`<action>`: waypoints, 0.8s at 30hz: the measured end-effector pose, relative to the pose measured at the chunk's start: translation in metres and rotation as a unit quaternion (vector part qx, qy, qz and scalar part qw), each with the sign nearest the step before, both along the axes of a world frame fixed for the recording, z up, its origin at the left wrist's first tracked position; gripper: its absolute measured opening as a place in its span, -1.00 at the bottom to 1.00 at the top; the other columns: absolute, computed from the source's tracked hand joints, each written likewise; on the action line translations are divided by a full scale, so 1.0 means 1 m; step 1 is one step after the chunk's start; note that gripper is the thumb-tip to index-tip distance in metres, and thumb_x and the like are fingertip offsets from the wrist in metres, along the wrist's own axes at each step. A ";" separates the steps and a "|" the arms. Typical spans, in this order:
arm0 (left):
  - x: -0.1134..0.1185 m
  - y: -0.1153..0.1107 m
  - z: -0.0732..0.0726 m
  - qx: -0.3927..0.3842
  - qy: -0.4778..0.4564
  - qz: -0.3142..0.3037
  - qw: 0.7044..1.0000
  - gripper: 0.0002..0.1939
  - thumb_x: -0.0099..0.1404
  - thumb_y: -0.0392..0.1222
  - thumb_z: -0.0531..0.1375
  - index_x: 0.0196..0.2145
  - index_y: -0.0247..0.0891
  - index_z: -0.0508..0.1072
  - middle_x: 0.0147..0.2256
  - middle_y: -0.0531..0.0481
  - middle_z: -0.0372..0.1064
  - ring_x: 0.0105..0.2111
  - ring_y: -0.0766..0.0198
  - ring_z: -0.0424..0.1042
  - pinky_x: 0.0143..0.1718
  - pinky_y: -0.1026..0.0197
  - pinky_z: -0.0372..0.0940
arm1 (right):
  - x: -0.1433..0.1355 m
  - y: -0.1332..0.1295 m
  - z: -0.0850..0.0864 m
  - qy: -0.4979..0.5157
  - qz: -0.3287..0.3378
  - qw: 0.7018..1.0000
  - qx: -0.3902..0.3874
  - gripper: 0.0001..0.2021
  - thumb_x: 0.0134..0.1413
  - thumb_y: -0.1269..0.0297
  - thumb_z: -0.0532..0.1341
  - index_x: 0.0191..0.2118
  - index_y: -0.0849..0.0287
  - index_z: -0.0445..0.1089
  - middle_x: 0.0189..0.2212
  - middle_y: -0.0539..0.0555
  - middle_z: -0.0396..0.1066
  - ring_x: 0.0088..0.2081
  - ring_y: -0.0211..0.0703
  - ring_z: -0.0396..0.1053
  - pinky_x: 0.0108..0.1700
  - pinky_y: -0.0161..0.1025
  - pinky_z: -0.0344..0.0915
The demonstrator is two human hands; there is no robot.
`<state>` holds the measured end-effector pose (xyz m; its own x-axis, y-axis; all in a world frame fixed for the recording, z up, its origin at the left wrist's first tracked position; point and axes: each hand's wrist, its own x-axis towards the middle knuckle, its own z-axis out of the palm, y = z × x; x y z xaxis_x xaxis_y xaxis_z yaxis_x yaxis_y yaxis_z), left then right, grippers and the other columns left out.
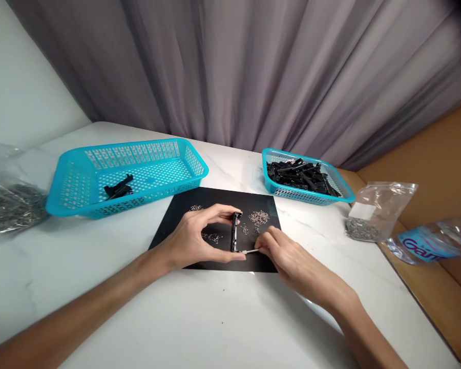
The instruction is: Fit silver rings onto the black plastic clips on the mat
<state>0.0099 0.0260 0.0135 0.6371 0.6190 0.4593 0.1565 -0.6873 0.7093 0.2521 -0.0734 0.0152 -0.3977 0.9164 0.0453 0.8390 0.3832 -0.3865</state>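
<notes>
My left hand point(190, 238) grips a narrow black plastic part point(234, 233) by its two ends, thumb below and fingers above. The part stands on end over a black mat point(172, 220). My right hand point(282, 251) pinches a thin silver-coloured rod point(251, 251), whose tip meets the lower end of the part near my left thumb; I cannot make out what kind of tool it is. On the mat lie small metal pieces point(259, 217) in a pile, with smaller clusters around it and others partly behind my left hand.
A blue basket point(153, 192) at back left contains a few black parts point(119, 188). Another blue basket point(311, 197) at back right is heaped with black parts point(303, 174). Bags of metal pieces stand left point(13, 207) and right point(364, 228), beside a plastic bottle point(426, 243).
</notes>
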 end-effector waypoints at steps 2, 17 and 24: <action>0.001 0.001 0.000 -0.017 0.005 0.004 1.000 -0.27 -0.01 -0.07 0.54 0.09 -0.27 0.44 -0.05 -0.15 0.57 -0.15 0.09 0.63 0.00 0.06 0.54 | 0.004 -0.002 0.000 0.032 -0.007 0.999 -0.004 -0.83 0.44 0.46 -0.07 -0.14 0.13 0.22 -0.16 0.13 0.28 -0.25 -0.10 0.27 -0.25 -0.15 0.33; 0.003 0.003 0.005 0.060 0.081 0.023 0.995 -0.33 0.05 0.01 0.49 0.08 -0.25 0.49 -0.19 -0.06 0.52 -0.21 0.12 0.54 -0.10 0.04 0.42 | -0.012 0.005 0.005 0.255 0.014 0.960 0.110 -0.84 0.44 0.40 0.10 -0.09 0.08 0.42 -0.24 0.05 0.43 -0.18 -0.12 0.31 -0.11 -0.15 0.26; 0.004 0.002 0.005 0.062 0.076 0.033 0.995 -0.35 0.04 -0.03 0.49 0.07 -0.25 0.50 -0.20 -0.06 0.54 -0.22 0.12 0.57 -0.13 0.07 0.45 | -0.018 0.004 0.003 0.249 0.019 0.961 0.118 -0.85 0.45 0.39 0.08 -0.11 0.08 0.40 -0.25 0.07 0.44 -0.20 -0.11 0.32 -0.13 -0.13 0.29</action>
<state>0.0137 0.0281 0.0183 0.6652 0.6064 0.4356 0.3027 -0.7524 0.5850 0.2345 -0.0694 0.0186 -0.3066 0.8423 0.4433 0.5561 0.5365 -0.6348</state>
